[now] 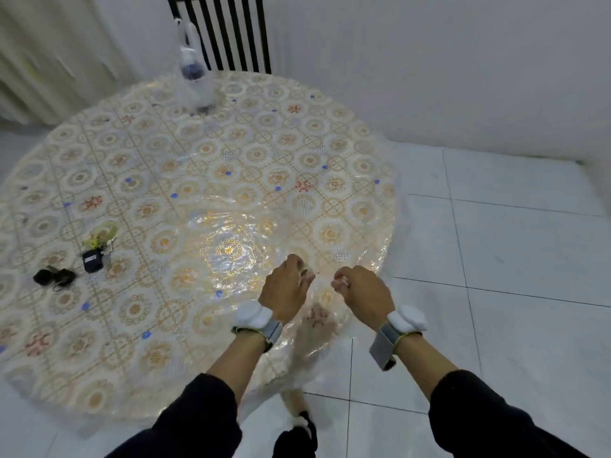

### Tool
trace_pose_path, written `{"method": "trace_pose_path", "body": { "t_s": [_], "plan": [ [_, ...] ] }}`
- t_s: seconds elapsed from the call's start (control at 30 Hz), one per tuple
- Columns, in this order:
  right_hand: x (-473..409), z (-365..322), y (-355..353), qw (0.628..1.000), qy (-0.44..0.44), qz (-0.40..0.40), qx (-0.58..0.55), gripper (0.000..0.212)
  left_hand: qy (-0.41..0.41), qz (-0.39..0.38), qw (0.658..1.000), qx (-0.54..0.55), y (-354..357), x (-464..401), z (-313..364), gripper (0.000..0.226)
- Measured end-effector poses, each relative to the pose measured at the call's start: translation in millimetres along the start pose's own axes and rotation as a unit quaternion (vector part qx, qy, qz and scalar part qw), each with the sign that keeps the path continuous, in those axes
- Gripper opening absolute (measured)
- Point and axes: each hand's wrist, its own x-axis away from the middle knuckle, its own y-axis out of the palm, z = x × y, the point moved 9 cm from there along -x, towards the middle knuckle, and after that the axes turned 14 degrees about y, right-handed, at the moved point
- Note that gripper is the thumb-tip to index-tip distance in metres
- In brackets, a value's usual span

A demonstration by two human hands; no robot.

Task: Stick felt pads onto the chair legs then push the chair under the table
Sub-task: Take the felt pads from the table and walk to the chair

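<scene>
Head view, near to far: dark sleeves, wrist straps w/ white pads on both forearms, then the two hands close together over the near edge of the table. Left hand has fingers curled in, fingertips pinched toward the right hand, which is likewise curled, fingertips pinched. Something small and pale sits betw. the fingertips of each, too blurred to name; prob. a felt pad or its backing, but can't confirm. So both hands are closed in a pinch, contents unclear.

Judged step: still the pad-prep stage, likely peeling a pad off its sheet. No pad is on a leg in view yet. Next move calls for a clean peel w/o folding the sticky side, then getting down to a chair leg.

Left of the hands, well apart, lie small dark items and a yellowish bundle on the patterned plastic cloth. Far beyond the hands, a clear bag stands at the table's far edge. Behind it the chair: dark, slatted back upright, against the wall; seat and legs hidden by the table.
</scene>
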Motion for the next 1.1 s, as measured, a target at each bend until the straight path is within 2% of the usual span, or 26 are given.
{"method": "trace_pose_path", "body": {
  "t_s": [0.1,0.2,0.33,0.5,0.8,1.1],
  "plan": [
    [33.2,25.9,-25.1,0.999,0.000,0.040,-0.013,0.027,0.033,0.001,0.999,-0.001,8.1,15.2,43.5,0.023],
    [80.9,60.2,-42.9,0.998,-0.016,0.064,-0.016,0.024,0.078,0.024,0.996,-0.035,22.1,48.8,95.6,0.029],
    [168.0,128.9,-50.8,0.997,-0.019,0.080,-0.013,0.024,0.125,0.033,0.991,-0.042,60.4,120.5,173.2,0.032],
    [261.8,201.3,-46.7,0.996,0.008,0.085,-0.015,0.026,0.132,0.036,0.990,-0.032,105.2,191.4,238.5,0.028],
    [401.1,293.1,-10.9,0.993,0.051,0.105,-0.014,0.027,0.176,0.003,0.984,-0.034,192.0,318.9,310.5,0.028],
    [576.3,431.2,37.5,0.989,0.131,0.059,-0.036,0.027,0.136,-0.074,0.988,-0.003,301.0,476.1,377.1,0.031]
  ]
}}
